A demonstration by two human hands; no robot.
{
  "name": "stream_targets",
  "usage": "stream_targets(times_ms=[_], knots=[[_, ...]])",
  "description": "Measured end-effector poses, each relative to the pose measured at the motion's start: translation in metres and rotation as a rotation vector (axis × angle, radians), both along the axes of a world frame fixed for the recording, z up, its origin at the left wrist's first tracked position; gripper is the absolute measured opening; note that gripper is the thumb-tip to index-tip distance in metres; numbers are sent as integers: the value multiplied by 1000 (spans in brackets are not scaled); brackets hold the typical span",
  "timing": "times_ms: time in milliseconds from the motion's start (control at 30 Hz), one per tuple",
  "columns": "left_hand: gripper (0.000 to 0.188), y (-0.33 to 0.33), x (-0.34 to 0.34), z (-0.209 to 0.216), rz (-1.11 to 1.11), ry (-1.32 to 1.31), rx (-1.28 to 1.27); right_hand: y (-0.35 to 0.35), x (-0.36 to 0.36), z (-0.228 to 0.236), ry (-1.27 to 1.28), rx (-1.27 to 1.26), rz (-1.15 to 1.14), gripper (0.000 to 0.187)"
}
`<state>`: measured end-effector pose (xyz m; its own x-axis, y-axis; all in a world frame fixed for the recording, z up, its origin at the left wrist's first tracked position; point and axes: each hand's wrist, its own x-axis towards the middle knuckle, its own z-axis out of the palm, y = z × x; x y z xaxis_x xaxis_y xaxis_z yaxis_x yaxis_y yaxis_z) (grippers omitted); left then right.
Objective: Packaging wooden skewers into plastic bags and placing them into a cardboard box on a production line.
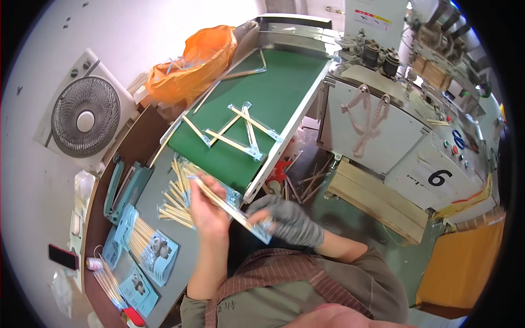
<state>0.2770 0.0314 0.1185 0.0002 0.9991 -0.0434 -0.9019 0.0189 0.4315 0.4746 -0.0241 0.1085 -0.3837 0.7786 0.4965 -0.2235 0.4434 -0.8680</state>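
Note:
My left hand [209,205] is bare and closed round a clear-wrapped pair of chopsticks [227,208], which slants down to the right. My right hand [290,221], in a grey glove with bare fingertips, grips the lower end of the same packet near its blue printed part. That hand is slightly blurred. Under and beside my left hand lies a pile of wrapped chopsticks [178,199] on the grey table [170,254]. Ahead, several more chopstick packets [229,141] rest scattered on the green conveyor belt [295,71].
Blue panda-printed packs of chopsticks [158,249] lie at the near left, by a teal device [127,188]. An orange bag [191,63] and a fan [85,117] stand beyond. A white machine [377,117], wooden board [377,199] and orange-brown box [465,262] are on the right.

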Motion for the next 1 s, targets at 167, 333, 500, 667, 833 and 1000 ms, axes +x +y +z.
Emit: stream_targets(times_ms=[167, 333, 500, 667, 833, 1000], knots=[[22, 0, -15, 25, 328, 140, -3, 19, 25, -34, 314, -370, -507, 22], [13, -22, 57, 0, -82, 318, -26, 45, 11, -2, 1176, -604, -306, 20], [36, -35, 94, -23, -320, 369, -114, 64, 15, -30, 1181, -597, -268, 26], [42, -33, 92, -45, -686, 932, 237, 81, 38, 8, 1230, -771, -537, 25], [41, -28, 90, -18, -867, 948, 256, 112, 134, -50, 1342, -492, 8, 25], [27, -25, 75, -30, -1023, 1088, 368, 147, 223, -63, 1353, -560, -92, 29]])
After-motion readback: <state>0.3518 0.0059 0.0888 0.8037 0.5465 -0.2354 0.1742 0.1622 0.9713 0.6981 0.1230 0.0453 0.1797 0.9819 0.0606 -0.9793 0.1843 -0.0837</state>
